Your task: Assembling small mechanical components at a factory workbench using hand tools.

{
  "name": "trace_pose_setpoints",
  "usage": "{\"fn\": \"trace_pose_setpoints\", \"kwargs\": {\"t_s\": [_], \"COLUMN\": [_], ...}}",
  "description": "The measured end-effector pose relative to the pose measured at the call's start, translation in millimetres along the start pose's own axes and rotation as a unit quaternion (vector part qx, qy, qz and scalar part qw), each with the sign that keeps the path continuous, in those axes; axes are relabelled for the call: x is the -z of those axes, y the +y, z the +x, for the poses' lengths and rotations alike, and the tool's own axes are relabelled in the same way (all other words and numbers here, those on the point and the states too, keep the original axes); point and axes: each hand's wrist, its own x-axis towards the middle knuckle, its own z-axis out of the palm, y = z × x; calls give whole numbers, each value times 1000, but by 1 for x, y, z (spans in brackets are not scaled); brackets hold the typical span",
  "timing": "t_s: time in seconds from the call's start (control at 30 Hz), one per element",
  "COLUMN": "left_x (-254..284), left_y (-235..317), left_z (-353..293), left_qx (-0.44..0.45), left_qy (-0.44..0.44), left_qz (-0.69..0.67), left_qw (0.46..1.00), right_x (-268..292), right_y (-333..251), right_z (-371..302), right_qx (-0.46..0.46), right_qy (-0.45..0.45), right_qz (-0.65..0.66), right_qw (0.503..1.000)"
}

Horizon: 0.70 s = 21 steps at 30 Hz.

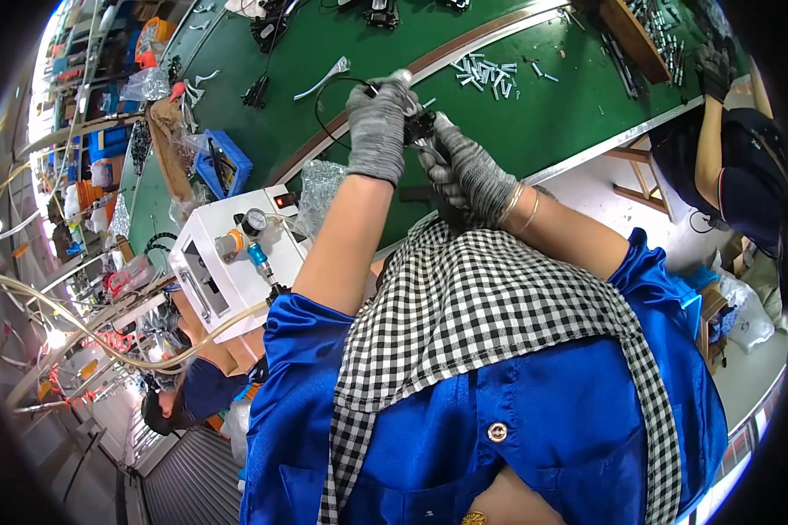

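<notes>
Both my hands wear grey knit gloves and meet over the near side of the green bench. My left hand (376, 129) is closed around the upper left side of a small black part (419, 129), which has a shiny metal piece on it. From the lower right, my right hand (471, 171) grips the same part, fingers curled beneath it. Much of the part is hidden by the gloves, so its exact kind cannot be made out. A thin black cable (318, 108) loops out to the left of my left hand.
Small silver pins (488, 73) lie scattered beyond my hands, and a curved silver lever (324, 77) lies to the left. A white machine with a gauge (236, 254), a blue bin (223, 164) and bubble wrap (320, 194) are at left. Another person's gloved hand (715, 72) is at right.
</notes>
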Motion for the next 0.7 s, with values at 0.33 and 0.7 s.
{"fn": "trace_pose_setpoints", "kwargs": {"t_s": [0.33, 0.7], "left_x": [-1, -6], "left_y": [-31, -38], "left_z": [-2, -12], "left_qx": [-16, -26], "left_qy": [22, 48], "left_qz": [8, -23], "left_qw": [1000, 998], "right_x": [-1, 4], "right_y": [17, 26], "right_z": [12, 15], "right_qx": [-92, -83], "right_qy": [116, 125], "right_qz": [12, 3], "right_qw": [989, 989]}}
